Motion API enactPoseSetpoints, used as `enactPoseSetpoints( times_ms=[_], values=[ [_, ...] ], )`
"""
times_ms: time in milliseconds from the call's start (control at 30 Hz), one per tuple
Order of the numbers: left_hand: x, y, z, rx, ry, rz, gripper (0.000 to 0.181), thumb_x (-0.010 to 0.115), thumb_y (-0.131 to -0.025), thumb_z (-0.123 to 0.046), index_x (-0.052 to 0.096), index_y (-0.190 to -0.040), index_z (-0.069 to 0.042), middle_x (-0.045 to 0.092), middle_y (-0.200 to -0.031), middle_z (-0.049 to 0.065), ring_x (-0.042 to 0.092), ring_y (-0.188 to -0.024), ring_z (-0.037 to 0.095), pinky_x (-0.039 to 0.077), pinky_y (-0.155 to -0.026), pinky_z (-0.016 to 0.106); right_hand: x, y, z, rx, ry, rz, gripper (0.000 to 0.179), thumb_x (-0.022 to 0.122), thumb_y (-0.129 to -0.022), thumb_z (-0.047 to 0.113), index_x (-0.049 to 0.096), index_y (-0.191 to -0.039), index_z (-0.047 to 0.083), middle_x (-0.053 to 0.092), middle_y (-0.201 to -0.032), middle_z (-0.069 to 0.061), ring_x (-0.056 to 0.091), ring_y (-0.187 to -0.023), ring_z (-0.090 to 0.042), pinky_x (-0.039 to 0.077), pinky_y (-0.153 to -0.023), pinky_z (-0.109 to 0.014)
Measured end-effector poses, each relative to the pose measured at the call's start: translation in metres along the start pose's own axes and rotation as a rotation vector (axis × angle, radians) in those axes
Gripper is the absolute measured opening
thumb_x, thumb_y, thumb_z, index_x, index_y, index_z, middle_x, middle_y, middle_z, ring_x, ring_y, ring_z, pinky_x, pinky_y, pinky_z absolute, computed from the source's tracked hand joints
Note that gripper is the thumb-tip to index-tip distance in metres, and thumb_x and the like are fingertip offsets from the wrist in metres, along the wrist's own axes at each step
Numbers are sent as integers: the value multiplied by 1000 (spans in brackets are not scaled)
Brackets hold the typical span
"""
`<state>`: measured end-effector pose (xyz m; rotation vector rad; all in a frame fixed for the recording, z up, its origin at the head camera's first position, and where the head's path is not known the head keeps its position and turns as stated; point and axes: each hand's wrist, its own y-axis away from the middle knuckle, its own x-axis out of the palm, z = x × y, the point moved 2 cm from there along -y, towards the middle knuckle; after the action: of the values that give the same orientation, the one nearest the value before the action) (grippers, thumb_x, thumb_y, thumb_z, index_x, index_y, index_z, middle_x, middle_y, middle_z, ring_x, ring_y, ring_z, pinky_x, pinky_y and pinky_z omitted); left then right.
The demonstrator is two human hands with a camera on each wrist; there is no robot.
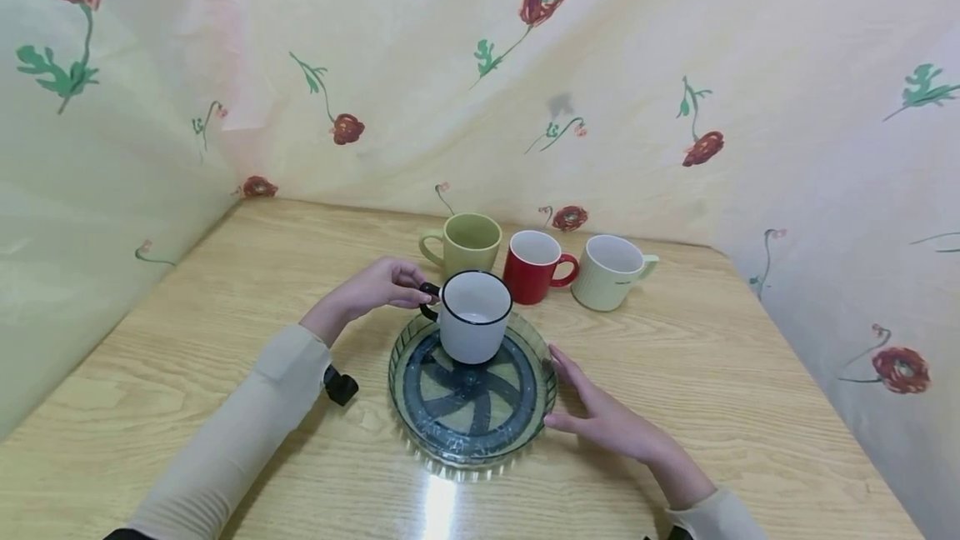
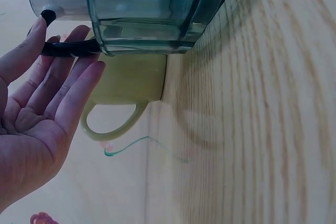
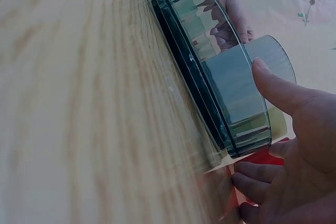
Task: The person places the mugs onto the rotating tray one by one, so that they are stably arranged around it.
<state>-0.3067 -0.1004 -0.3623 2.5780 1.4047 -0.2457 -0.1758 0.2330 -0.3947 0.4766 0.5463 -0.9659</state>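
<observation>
A white mug (image 1: 471, 336) with a black rim stands on the far part of a round, clear greenish tray (image 1: 480, 442). My left hand (image 1: 386, 284) pinches the mug's black handle (image 2: 68, 49) from the left, thumb on one side and fingers behind it, as the left wrist view shows. On the tray's right side is my right hand (image 1: 600, 415), fingers extended, thumb and fingertips right at the rim. In the right wrist view the mug shows through the tray's clear wall (image 3: 247, 145). Dark blue swirling shapes mark the tray's bottom.
Behind the tray stand a green mug (image 1: 471, 244), a red mug (image 1: 528, 277) and a pale ribbed mug (image 1: 603, 282), in a row near the wall. A flowered cloth (image 1: 420, 82) hangs around the back and sides of the wooden table (image 1: 712, 373).
</observation>
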Motion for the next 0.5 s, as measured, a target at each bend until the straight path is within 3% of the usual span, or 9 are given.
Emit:
enactPoseSetpoints(
  times_ms=[233,500],
  values=[
    [0,-3,3,-22,4,6,10,63,-90,0,61,-99,4,74,-94,5,68,-87,9,54,-96,44,0,0,1,-6,9,8,90,64,-93,33,4,-157,11,17,-159,-28,16,-146,-46,14,-116,-65],
    [-2,-7,-3,-19,-49,21,19,63,-91,0,61,-108,8,74,-104,14,69,-89,10,56,-95,42,1,0,1,-54,4,-7,88,64,-93,30,7,-156,9,21,-157,-29,20,-145,-47,17,-115,-66]
  ],
)
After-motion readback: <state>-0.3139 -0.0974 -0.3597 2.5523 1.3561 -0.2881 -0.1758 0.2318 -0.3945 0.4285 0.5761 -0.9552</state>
